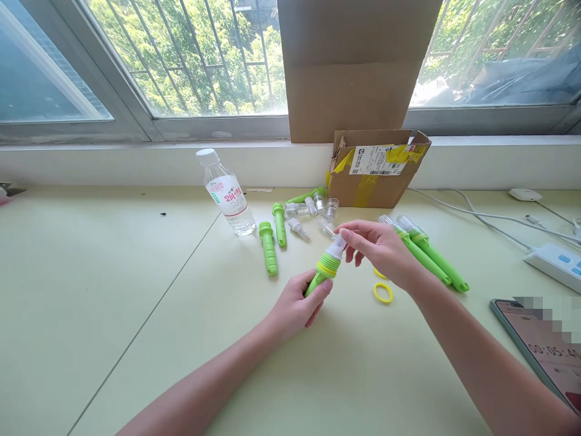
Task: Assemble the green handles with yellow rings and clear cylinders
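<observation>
My left hand (pixel 302 300) is wrapped round a green handle (pixel 329 264) with a threaded top and a yellow ring on it, tilted up to the right. A white mesh insert (pixel 337 246) stands in the handle's top, and the fingertips of my right hand (pixel 379 245) pinch its upper end. Two yellow rings lie below my right hand, the nearer one (pixel 383 293) in full view. Right of that hand are two green handles with clear caps (pixel 436 257). Loose green handles (pixel 268 249), clear caps (pixel 333 208) and a white insert (pixel 298 229) lie behind my hands.
A water bottle (pixel 229 197) stands at the back left. An open cardboard box (pixel 374 175) is at the wall below the window. On the right are white cables, a power strip (pixel 556 263) and a phone (pixel 540 345) showing a timer.
</observation>
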A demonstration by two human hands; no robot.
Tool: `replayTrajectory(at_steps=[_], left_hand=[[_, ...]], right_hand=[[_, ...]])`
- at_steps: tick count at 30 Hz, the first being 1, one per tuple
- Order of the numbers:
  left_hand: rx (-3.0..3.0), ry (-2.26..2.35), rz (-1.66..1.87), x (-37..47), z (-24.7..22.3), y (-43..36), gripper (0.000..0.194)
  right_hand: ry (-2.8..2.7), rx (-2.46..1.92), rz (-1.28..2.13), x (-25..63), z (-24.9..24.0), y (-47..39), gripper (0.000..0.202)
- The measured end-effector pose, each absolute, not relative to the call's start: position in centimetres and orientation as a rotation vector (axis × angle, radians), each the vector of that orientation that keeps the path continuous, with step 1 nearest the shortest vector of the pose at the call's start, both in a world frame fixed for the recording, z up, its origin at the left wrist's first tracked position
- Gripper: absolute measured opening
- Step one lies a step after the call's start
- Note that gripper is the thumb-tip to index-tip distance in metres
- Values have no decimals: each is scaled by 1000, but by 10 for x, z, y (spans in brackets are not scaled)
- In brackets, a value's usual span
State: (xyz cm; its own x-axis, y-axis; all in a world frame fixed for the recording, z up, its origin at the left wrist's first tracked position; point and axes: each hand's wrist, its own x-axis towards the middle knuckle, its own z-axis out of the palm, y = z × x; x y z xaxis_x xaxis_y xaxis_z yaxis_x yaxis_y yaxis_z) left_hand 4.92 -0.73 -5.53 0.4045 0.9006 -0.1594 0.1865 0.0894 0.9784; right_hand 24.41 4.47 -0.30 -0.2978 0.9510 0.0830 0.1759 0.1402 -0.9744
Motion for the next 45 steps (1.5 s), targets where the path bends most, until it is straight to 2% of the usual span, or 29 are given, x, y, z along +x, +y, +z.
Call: replayTrajectory(at_steps=[8, 20, 22, 26, 30, 36, 45], left_hand=[[1395, 1044, 731, 49, -55, -8, 32], [1389, 1062, 734, 50, -54, -9, 33], [1386, 1064, 725, 50, -54, -9, 33], [1384, 1068, 717, 49, -54, -9, 34], [1383, 1060, 723, 50, -54, -8, 33], [1380, 1063, 725, 50, -53, -8, 32], [1368, 1047, 743, 50, -54, -8, 32]], right_hand=[[-1640, -1084, 1229, 243, -5, 44, 39], [-1536, -1210, 1148, 245, -24, 53, 52], [-1575, -1272, 1053, 245, -32, 56, 49], [-1834, -1411, 629, 243, -52, 61, 32], [-2080, -1522, 298, 236, -71, 62, 35], [-2244, -1719, 176, 229, -80, 63, 42], [-2273, -1645, 77, 223, -79, 76, 31]])
